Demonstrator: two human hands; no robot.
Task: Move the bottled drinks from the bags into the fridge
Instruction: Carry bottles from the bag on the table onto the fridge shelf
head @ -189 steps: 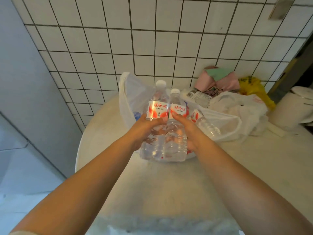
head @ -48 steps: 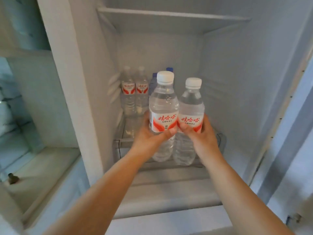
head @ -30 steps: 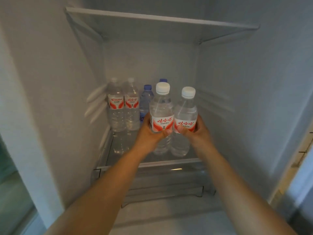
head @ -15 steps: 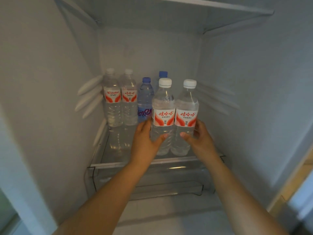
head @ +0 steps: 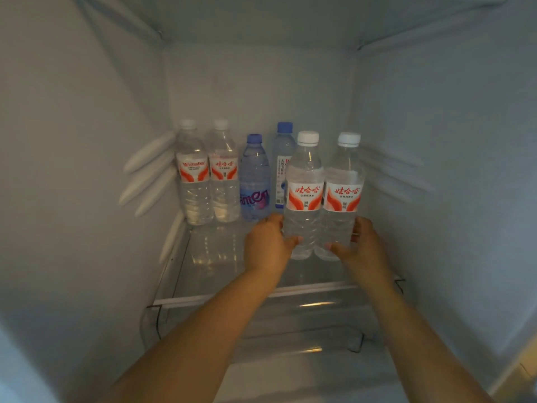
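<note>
Since half a second ago the two held bottles have gone a little deeper onto the glass shelf [head: 203, 257], and both hands have slipped lower on them, from just under the labels to the ribbed lower bodies. At the earliest moment the pair was still being lifted from a white bag on a surface; now it stands upright inside the fridge [head: 72, 170], the bottles touching side by side.

The left hand [head: 266, 245] reaches in with the forearm stretched forward; its grip is a loose curl round the left bottle [head: 303, 196] — thumb across the front near the base, fingers behind on the far side. The right hand [head: 361, 248] mirrors it on the right bottle [head: 343, 196], thumb in front, fingers wrapped round the outer side. Whether the bases already rest on the shelf cannot be told.

Both bottles are clear, white-capped, with red and white labels. Behind and to their left a row stands at the back of the shelf: two matching white-capped bottles [head: 207, 175], a blue-tinted bottle [head: 254, 181] and a taller blue-capped bottle [head: 280, 161] — partly hidden by the left bottle. Under the shelf sits a clear drawer [head: 290, 330].
</note>
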